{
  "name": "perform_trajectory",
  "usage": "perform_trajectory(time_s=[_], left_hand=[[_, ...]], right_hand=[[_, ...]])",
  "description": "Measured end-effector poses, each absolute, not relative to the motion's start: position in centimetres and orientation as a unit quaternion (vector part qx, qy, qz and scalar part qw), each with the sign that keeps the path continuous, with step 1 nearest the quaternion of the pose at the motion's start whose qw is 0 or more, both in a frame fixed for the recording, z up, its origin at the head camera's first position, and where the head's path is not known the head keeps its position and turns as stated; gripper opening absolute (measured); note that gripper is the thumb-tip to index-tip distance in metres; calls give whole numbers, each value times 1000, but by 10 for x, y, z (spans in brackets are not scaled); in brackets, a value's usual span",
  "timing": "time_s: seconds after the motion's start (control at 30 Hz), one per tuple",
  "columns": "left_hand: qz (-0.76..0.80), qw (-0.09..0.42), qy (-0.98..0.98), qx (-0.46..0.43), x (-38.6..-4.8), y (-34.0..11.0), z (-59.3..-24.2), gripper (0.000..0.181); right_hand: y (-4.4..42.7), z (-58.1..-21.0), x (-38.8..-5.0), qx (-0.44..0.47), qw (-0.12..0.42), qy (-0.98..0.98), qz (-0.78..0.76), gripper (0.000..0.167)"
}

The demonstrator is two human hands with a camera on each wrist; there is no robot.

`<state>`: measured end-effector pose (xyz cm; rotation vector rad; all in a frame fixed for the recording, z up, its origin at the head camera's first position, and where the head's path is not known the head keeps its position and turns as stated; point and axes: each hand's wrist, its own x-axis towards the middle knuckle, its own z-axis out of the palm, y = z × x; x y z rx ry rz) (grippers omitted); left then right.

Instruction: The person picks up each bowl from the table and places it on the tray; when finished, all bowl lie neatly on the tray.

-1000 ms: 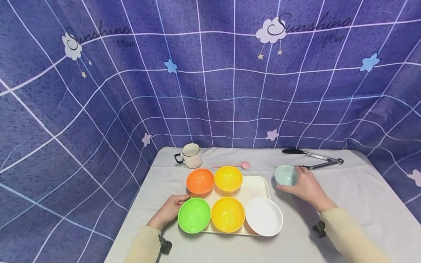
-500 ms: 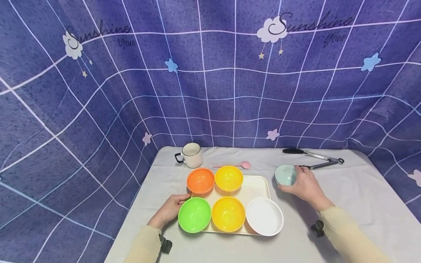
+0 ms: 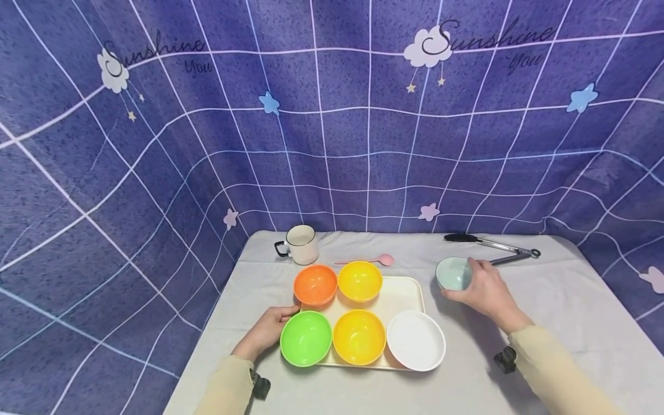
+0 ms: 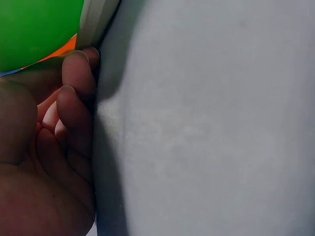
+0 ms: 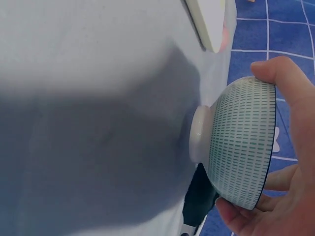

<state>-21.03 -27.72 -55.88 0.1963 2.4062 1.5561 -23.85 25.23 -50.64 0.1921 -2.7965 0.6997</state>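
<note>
My right hand [image 3: 485,288] grips a small pale-green bowl [image 3: 452,274] by its rim, thumb on the near side and fingers on the far side. In the right wrist view the bowl [image 5: 241,142] shows green dashes outside and a white foot close to the cloth. At the left edge of a cream tray [image 3: 399,295], my left hand [image 3: 267,331] holds the tray's side with curled fingers. On the tray stand an orange bowl [image 3: 315,285], two yellow bowls [image 3: 360,281], a green bowl [image 3: 306,339] and a white bowl [image 3: 416,341].
Behind the tray lie a pink spoon [image 3: 385,260] and a white mug [image 3: 302,246] with a black handle. Black and silver tongs [image 3: 498,245] lie behind the right hand, partly covered by it. A blue patterned curtain [image 3: 342,132] borders the cloth-covered table [image 3: 560,300].
The right hand and the pale-green bowl have shifted slightly to the right, covering the tip of the tongs. The left hand and the tray stay where they were.
</note>
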Motion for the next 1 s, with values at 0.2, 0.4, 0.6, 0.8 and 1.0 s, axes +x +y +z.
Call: perform_trajectory(time_s=[0.2, 0.4, 0.6, 0.8, 1.0], left_hand=[[523, 135, 839, 65, -212, -278, -559, 53], [519, 132, 842, 61, -212, -279, -561, 52], [516, 123, 845, 63, -212, -280, -563, 52], [515, 118, 846, 73, -210, -279, -560, 51], [516, 109, 846, 81, -210, -278, -561, 49]], right_hand=[[246, -503, -238, 66, 124, -961, 240, 114], [232, -500, -239, 74, 120, -959, 245, 115], [213, -498, -242, 90, 120, -959, 241, 114], [190, -501, -248, 107, 113, -957, 246, 114], [167, -505, -250, 129, 111, -951, 258, 114]])
